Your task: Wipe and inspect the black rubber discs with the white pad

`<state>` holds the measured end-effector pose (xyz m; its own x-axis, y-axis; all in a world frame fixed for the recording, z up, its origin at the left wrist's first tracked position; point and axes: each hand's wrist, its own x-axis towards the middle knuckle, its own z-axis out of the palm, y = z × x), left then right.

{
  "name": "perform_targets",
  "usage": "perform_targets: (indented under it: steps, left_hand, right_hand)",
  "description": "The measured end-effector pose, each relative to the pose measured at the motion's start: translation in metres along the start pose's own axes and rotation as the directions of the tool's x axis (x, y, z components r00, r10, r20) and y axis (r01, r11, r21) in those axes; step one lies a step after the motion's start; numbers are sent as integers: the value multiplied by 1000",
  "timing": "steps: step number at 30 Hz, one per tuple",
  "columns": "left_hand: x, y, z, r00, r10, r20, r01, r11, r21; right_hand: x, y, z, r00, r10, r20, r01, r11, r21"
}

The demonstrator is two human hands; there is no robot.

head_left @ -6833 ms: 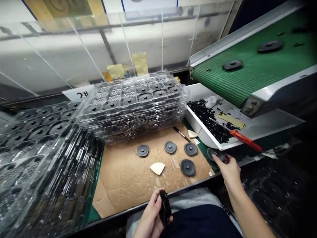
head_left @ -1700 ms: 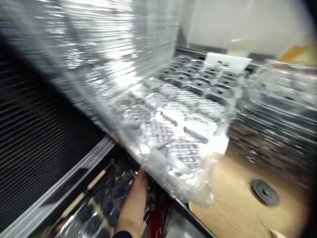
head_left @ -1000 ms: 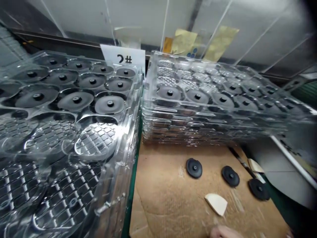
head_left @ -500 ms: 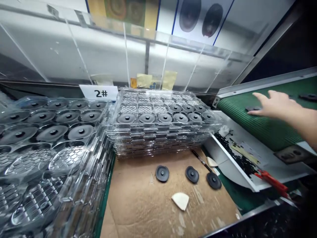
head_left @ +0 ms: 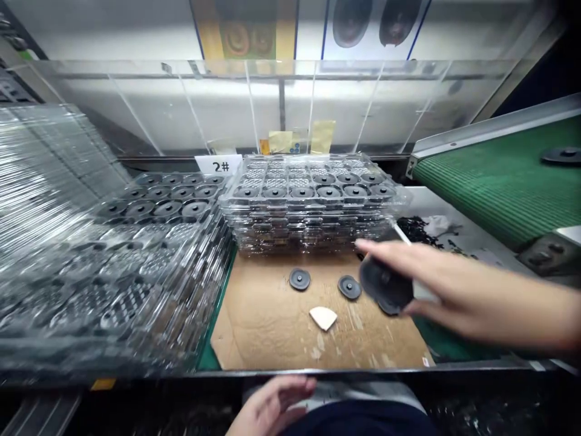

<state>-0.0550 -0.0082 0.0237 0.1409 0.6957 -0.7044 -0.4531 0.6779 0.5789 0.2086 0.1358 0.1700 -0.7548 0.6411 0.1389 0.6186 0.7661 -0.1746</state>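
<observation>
My right hand (head_left: 422, 284) holds a black oval disc (head_left: 385, 283) between thumb and fingers, over the right side of the brown cardboard (head_left: 267, 339); both are blurred. Beneath the held disc, part of another black disc (head_left: 389, 309) shows. Two more black discs (head_left: 299, 279) (head_left: 349, 287) lie on the cardboard, with a cream wedge-shaped pad (head_left: 323, 318) in front of them. At the bottom edge my left hand (head_left: 276, 406) hangs in front of the table edge, its fingers loosely curled and apart, holding nothing.
Stacked clear trays with black discs (head_left: 304, 200) stand behind the cardboard, and more trays (head_left: 167, 209) at the left. A green conveyor (head_left: 503, 175) at the right carries a disc (head_left: 561, 156). Below it sits a white bin (head_left: 458, 212) with black bits.
My right hand has moved from the conveyor down and left to the cardboard, now with a black disc. My left hand has come into view. The camera view has shifted.
</observation>
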Motion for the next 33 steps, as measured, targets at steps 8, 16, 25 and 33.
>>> perform_targets:
  steps: [8,16,25,33]
  left_hand:
    - [-5,-23,58,750,238,617,294,716,-633]
    - [-27,-29,54,760,377,529,138,702,-699]
    - [-14,-17,57,794,369,484,165,635,-755]
    - [16,-7,51,856,302,419,167,606,-778]
  right_hand:
    - [-51,-84,86,983,-184,15,178,965,191]
    - [-92,-90,124,967,172,-190,-79,905,418]
    - [-71,-99,151,977,110,-181,-21,899,438]
    - [-38,-93,165,981,191,-43,-148,866,477]
